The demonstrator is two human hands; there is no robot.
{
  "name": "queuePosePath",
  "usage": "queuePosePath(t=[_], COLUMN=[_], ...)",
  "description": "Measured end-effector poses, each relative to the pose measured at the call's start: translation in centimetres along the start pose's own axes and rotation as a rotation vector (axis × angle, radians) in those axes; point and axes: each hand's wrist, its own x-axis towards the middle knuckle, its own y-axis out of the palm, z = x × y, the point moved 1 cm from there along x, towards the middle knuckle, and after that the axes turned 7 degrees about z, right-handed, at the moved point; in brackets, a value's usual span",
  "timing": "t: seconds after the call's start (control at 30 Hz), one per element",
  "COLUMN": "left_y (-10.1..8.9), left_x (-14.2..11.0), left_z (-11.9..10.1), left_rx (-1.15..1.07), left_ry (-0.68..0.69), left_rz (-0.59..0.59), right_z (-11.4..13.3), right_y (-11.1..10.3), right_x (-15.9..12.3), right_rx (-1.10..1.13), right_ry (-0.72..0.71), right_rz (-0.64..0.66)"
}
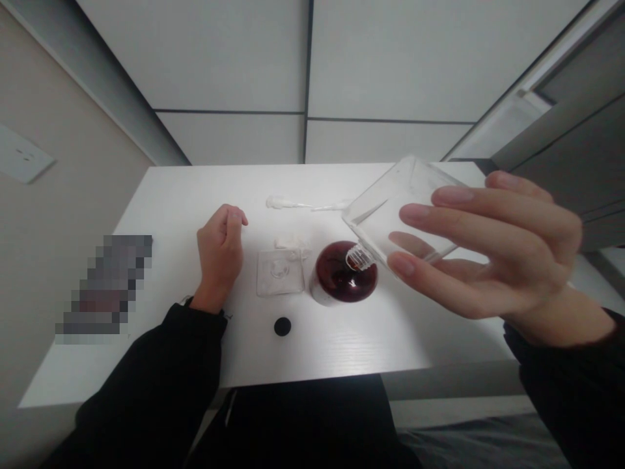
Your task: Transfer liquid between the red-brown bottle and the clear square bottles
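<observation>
Firstly, one clear square container (378, 212): held tilted above the table (244, 365), its ridged neck (360, 256) angled down and overlapping the dark red round vessel (342, 283) in view; contact between them cannot be told. Right hand (517, 251): fingers parted and extended, pinching the container by its flat walls, seemingly so that the neck end remains unobstructed. Vessel: upright, probably steadied by its broad base; its mouth, if any, is not discernible behind the neck. Beside it, one clear square piece (267, 279), lying flat, circular centre; just behind, one small translucent item (288, 243), indistinct. Left hand (219, 251): a loose fist near these, nothing showing in it. Nearer the front edge, one black disc (282, 326). Farther back, slender translucent pieces (286, 202), partly hidden by the container. Far left, one pixelated dark object (105, 286), identity unclear.
</observation>
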Motion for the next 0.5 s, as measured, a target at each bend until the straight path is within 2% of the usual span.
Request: queuePosePath(t=[0.07,0.1,0.27,0.5], left_y=[-0.01,-0.01,-0.02,0.02], left_x=[0.02,0.02,0.06,0.1], left_z=[0.04,0.04,-0.04,0.08], left_rx=[0.005,0.01,0.004,0.018], left_ry=[0.002,0.005,0.005,0.001], left_rz=[0.001,0.001,0.004,-0.005], right_z=[0.01,-0.04,-0.18,-0.23], right_y=[-0.17,-0.23,-0.42,-0.72], right_x=[0.08,0.12,0.29,0.57], right_rx=[-0.023,-0.032,-0.045,-0.031], right_ry=[-0.192,-0.242,-0.229,-0.281], right_rz=[-0.104,-0.124,-0.097,-0.076])
